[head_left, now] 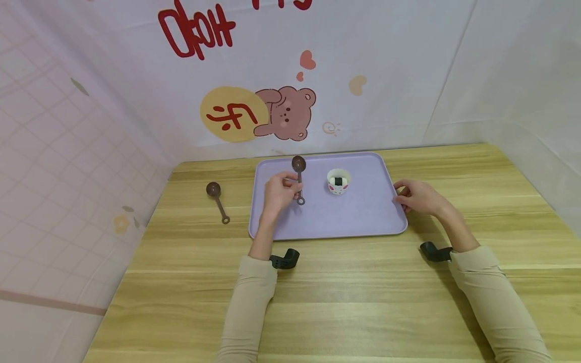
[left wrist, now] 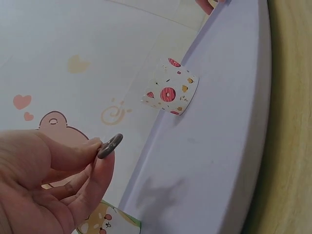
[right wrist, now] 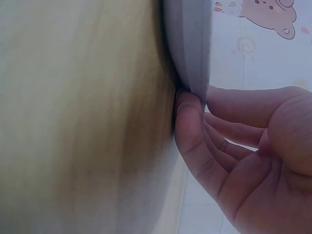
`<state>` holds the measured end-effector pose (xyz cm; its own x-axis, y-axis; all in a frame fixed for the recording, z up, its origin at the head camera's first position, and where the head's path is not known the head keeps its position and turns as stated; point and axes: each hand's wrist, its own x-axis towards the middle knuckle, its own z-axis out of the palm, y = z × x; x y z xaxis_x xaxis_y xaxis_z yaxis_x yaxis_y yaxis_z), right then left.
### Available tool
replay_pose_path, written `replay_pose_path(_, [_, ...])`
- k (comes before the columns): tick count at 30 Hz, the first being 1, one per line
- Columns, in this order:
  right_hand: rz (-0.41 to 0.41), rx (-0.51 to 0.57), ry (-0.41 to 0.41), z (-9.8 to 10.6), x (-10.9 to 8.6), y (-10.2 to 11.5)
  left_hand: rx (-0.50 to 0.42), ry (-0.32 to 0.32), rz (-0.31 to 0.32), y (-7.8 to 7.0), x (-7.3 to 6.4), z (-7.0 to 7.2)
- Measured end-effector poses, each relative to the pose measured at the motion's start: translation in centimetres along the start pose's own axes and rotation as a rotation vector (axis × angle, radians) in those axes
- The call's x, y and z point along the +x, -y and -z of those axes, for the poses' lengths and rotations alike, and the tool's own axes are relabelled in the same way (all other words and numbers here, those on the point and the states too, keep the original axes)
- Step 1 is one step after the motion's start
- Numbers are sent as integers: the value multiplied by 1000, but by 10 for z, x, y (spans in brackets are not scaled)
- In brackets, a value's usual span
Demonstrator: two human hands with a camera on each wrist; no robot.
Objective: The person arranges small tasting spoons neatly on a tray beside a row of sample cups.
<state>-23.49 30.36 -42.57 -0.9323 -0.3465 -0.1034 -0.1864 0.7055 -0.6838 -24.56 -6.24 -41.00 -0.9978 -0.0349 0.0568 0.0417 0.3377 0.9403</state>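
Clearly raised above the left part of the tray, a brown spoon [head_left: 299,167] is pinched by its handle between the left hand's [head_left: 280,190] thumb and fingers, its bowl toward the far rim and its ringed end toward the person. Beside it, a patterned paper cup [head_left: 338,189] stands on the lilac tray [head_left: 345,217], with a white block [head_left: 343,182] banded in black inside; a second cup [left wrist: 119,222] partly shows beyond the left hand in the left wrist view. The right hand [head_left: 419,195] grips the tray's right rim, thumb and fingers on either side. Left of the tray, a second brown spoon [head_left: 220,204] lies on the table [head_left: 345,292]. Behind hangs white cloth [head_left: 386,50] printed with a bear [head_left: 290,113].
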Motion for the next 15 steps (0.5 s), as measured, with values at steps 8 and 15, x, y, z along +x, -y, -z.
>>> replay_pose_path(8, [-23,-5,13,0,1,1,3,19,4,0,0,-5])
replay_pose_path(15, [-36,-21,25,1,1,3,15,30,23,2,1,-10])
